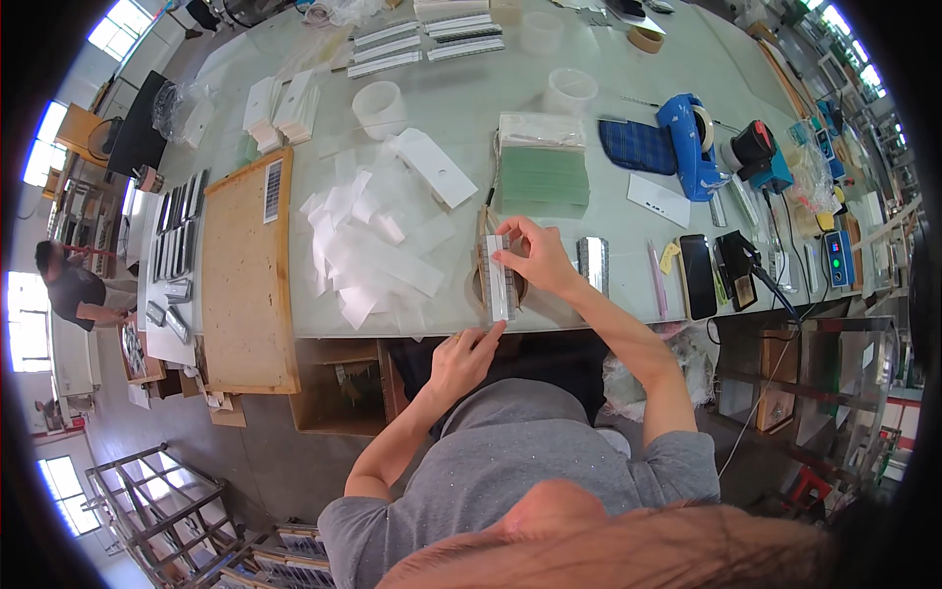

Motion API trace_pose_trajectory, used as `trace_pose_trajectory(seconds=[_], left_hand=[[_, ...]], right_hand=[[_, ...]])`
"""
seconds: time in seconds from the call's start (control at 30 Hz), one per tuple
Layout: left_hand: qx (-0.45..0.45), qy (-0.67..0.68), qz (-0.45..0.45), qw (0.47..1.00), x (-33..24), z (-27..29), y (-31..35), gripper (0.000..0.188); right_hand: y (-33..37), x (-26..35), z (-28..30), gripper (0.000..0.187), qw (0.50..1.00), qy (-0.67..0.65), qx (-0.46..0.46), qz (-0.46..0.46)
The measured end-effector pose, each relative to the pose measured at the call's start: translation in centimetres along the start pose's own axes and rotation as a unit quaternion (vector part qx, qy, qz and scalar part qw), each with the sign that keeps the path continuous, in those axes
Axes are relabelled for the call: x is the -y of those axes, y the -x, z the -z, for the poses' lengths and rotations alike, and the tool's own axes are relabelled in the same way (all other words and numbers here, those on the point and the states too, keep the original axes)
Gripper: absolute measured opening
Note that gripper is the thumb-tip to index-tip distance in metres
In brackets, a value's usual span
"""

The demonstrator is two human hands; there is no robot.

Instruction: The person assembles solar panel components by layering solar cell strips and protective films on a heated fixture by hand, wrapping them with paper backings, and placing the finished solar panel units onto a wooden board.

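A narrow silver-white strip with finely ridged long edges (497, 280) lies lengthwise in front of me near the table's front edge. Beneath it shows part of a brown round thing (478, 288), mostly covered. My right hand (543, 257) pinches the strip's far part between thumb and forefinger. At its near end, the forefinger of my left hand (463, 361) touches the strip, the other fingers curled; what lies under them is hidden. A similar ridged silver piece (593, 263) rests just right of my right wrist.
Left of the strip are loose translucent sheets (368, 250) and a white card piece (437, 167). Beyond it stands a green stack (545, 182). Rightward are a blue tape dispenser (690, 147), a black phone (696, 278) and cables. A wooden-framed board (245, 363) overhangs the left front edge.
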State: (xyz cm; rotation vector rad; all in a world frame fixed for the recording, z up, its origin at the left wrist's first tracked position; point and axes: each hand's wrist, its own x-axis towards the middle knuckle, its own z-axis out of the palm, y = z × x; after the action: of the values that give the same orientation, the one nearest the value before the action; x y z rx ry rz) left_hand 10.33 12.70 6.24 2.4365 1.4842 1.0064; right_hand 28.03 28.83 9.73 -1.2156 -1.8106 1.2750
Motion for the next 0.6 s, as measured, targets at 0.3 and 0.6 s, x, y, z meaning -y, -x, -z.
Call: trace_pose_trajectory(seconds=[0.3,0.6], left_hand=[[0.008,0.002,0.004,1.000,-0.2,0.2,0.0,0.047],[0.011,0.026,0.015,0.999,-0.3,0.4,0.0,0.046]], right_hand=[[-0.2,-2.1,-0.5,0.035,0.991,0.104,-0.054,0.062],[-0.1,-1.9,-0.4,0.031,0.987,0.125,-0.064,0.078]])
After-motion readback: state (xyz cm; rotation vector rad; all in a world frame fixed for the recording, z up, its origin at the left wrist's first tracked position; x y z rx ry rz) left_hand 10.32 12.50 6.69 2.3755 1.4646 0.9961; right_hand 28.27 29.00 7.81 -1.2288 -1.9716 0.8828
